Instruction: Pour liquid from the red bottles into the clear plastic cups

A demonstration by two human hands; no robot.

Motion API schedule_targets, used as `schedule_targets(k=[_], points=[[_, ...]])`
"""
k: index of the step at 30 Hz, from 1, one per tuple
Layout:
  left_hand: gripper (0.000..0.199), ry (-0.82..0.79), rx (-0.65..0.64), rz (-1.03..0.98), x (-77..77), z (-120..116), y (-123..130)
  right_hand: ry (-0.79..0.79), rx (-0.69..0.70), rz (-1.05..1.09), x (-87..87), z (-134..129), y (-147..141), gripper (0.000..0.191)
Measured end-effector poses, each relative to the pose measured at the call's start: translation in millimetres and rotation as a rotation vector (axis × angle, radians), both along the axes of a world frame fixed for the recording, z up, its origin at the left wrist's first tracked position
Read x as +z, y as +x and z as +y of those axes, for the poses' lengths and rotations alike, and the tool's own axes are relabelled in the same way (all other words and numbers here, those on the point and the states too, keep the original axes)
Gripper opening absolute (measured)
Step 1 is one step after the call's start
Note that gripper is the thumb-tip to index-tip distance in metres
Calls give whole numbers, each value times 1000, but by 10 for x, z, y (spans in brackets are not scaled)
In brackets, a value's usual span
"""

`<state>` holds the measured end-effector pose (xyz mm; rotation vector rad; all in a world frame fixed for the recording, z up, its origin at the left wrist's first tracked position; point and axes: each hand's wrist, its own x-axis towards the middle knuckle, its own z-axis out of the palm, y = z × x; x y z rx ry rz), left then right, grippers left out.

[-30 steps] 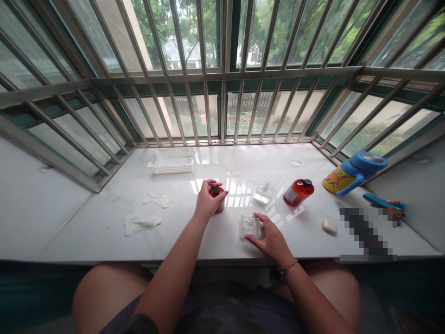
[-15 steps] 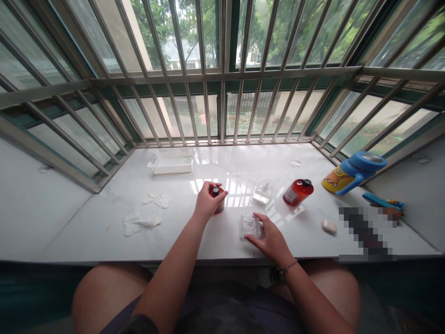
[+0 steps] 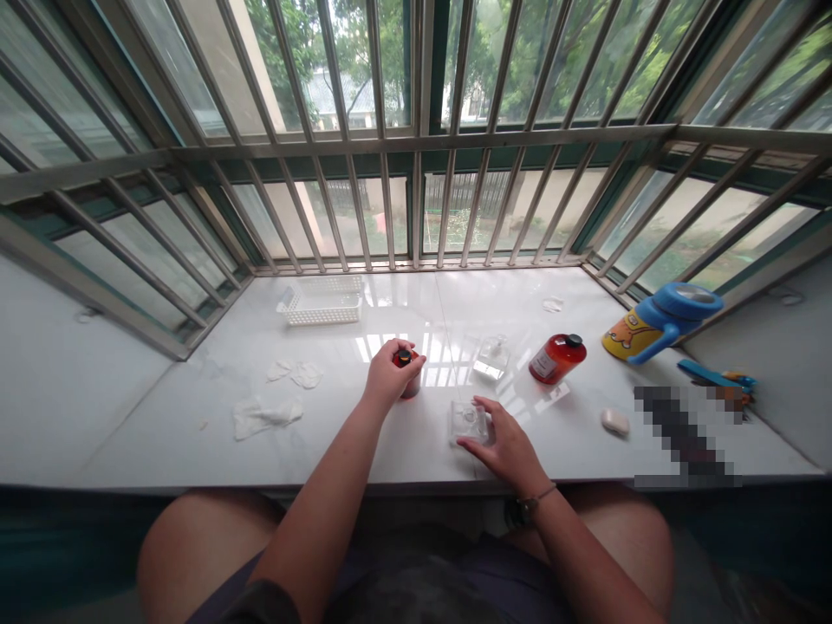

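Note:
My left hand (image 3: 393,371) is wrapped round the top of a red bottle with a black cap (image 3: 408,390), which stands on the white surface (image 3: 403,451). Fingers of my right hand (image 3: 503,438) grip the right side of a clear square glass container (image 3: 466,422) near the front edge. Just behind it lies a second clear glass container (image 3: 490,360). Farther right is another red bottle (image 3: 557,359) with a black cap and a pale label.
A white perforated basket (image 3: 321,301) sits at the back left. Crumpled tissues (image 3: 266,418) lie at the left. On the right are a blue and yellow flask (image 3: 659,322), a small pale case (image 3: 614,423) and a blue strap (image 3: 705,375).

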<state>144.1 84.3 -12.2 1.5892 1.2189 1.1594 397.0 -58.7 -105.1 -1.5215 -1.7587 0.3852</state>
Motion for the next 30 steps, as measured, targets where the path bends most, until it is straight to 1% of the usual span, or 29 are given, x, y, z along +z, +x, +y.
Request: schedule_targets(k=[7,10,11,12,14,15,16,17,18,19,20,21,22,23,24,26,28,30], points=[[21,16,-25,33,-16,40,0,-7,2,-3,-2,4,-6,73],[27,-9,-27,8,-63,66,2,-8,4,-4,-12,5,-1,73],[34,-27,-26,-9,-86,75,-8,-9,3,-4,-17,5,2,73],[46,-44,-28,-25,-111,81,-27,-11,1,-5,-23,5,5,73],[77,-47,-53,-44,-159,75,-108,-14,-3,-6,-33,5,11,73],[89,-25,-67,-38,-177,57,-177,-16,-4,-7,-36,5,12,73],[94,13,-72,-16,-189,28,-266,-18,-4,-8,-37,5,14,73],[92,61,-60,22,-195,-13,-379,-19,-4,-8,-36,4,14,73],[83,111,-28,81,-196,-64,-514,-18,-3,-8,-34,4,14,73],[69,163,26,165,-194,-121,-672,-19,-2,-8,-30,3,13,73],[54,218,93,274,-191,-182,-849,-19,-2,-7,-26,3,12,73],[40,270,130,403,-190,-242,-1041,-21,1,-7,-22,2,11,73],[31,297,150,545,-193,-299,-1244,-24,4,-5,-19,2,9,73],[31,296,190,690,-199,-352,-1448,-28,6,-3,-17,1,8,73],[37,272,248,836,-208,-398,-1648,-32,7,1,-16,0,7,73],[49,181,299,1099,-230,-475,-2005,-38,2,10,-14,-2,5,73],[51,93,287,1248,-250,-527,-2274,-40,-7,19,-11,-6,0,73],[46,37,257,1309,-261,-552,-2448,-37,-7,26,-4,-9,-6,73]])
